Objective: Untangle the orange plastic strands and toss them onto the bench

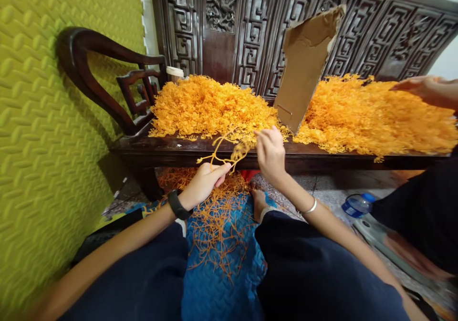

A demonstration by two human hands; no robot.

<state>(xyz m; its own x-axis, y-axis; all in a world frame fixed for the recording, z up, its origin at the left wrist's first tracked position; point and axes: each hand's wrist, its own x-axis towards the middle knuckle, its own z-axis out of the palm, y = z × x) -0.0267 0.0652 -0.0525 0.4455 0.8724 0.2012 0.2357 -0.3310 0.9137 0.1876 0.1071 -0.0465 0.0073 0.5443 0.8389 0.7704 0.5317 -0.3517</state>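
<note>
My left hand point(204, 186) is closed, its thumb and fingers pinching a branching orange plastic sprue point(214, 155) over the bench's front edge. Close to the sprue's right end is my right hand point(271, 155), fingers curled together; whether a small piece is between them is hidden. Some orange loops between the hands are smeared by motion. Just behind lies a big heap of small orange plastic flower pieces point(214, 101) on the dark wooden bench point(214, 156). Stripped orange sprues point(218, 230) lie scattered below on a blue sheet point(214, 297) between my feet.
An upright cardboard piece point(302, 68) parts the heap from a second orange pile point(361, 116), where another person's hand point(429, 91) reaches in. A lidded cup point(174, 73) stands behind. A blue-capped bottle point(358, 205) is on the floor. A carved armrest point(100, 82) bounds the left.
</note>
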